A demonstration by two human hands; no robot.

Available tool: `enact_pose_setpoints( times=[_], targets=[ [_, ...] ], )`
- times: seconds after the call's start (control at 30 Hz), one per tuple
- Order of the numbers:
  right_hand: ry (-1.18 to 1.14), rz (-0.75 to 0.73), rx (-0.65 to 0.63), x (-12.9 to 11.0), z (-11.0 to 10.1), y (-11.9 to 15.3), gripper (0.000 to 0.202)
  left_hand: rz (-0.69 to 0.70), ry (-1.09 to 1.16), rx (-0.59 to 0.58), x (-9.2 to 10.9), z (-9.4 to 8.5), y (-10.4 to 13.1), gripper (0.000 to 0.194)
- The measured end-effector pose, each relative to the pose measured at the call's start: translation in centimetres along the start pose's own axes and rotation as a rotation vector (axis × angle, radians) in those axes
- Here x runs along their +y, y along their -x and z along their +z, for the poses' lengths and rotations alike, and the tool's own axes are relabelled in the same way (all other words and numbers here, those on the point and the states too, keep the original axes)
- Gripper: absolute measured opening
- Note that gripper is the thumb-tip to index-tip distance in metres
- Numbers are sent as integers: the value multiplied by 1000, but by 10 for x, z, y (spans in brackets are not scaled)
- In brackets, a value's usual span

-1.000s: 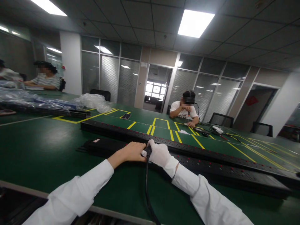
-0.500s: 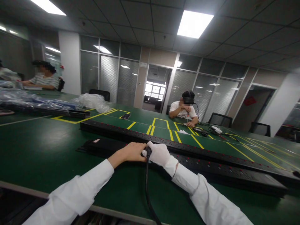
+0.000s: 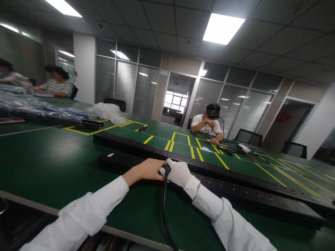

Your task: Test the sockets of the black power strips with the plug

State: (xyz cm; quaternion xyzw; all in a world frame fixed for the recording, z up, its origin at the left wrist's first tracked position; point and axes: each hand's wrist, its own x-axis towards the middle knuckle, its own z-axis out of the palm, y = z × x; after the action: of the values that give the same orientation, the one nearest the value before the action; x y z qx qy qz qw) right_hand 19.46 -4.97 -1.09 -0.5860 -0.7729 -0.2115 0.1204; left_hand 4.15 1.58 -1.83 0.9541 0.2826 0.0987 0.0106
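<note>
Plug (image 3: 167, 168) still in right grip (image 3: 180, 173), view shifted

- Grey tiled ceiling (image 3: 159, 21) with bright rectangular light panels (image 3: 223, 28).
- Glass partitions (image 3: 125, 82) with pale blinds along the far wall, between beige panels (image 3: 184, 65).
- A white column (image 3: 84, 68) towards the left.
- An open doorway (image 3: 180, 83) near the middle; a bright, many-paned window (image 3: 175, 102) beyond.
- A darker doorway (image 3: 295, 122) at right, a red patch (image 3: 284, 116) showing in it.
- Dark chairs (image 3: 248, 137) along the green counter (image 3: 65, 150).
</note>
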Motion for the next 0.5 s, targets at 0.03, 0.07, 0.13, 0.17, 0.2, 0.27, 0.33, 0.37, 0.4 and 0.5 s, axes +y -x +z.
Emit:
enact_pose_setpoints(
  times=[0.03,0.07,0.13,0.17,0.2,0.27,0.33,0.37,0.4,0.5],
  targets=[
    [-3,-1,0,0,0,0,35,5,-1,2,0,0,0,49],
    [-6,-2,2,0,1,0,35,6,-1,1,0,0,0,49],
    [-12,-4,9,1,2,0,35,4,3,1,0,0,0,50],
    [-14,-4,12,1,2,0,35,4,7,2,0,0,1,51],
    [-15,-3,13,1,2,0,35,4,12,3,0,-1,1,50],
    [-14,2,7,1,2,0,35,4,19,1,1,-2,1,50],
    [-15,7,1,0,1,0,35,3,22,-4,1,-3,1,49],
    [-17,8,0,0,1,0,35,-1,22,-6,1,-3,1,49],
    [-20,7,2,0,1,0,34,-5,22,-9,2,-4,1,49],
    [-23,7,17,-1,0,1,34,-22,19,-28,3,-4,1,49]
  ],
)
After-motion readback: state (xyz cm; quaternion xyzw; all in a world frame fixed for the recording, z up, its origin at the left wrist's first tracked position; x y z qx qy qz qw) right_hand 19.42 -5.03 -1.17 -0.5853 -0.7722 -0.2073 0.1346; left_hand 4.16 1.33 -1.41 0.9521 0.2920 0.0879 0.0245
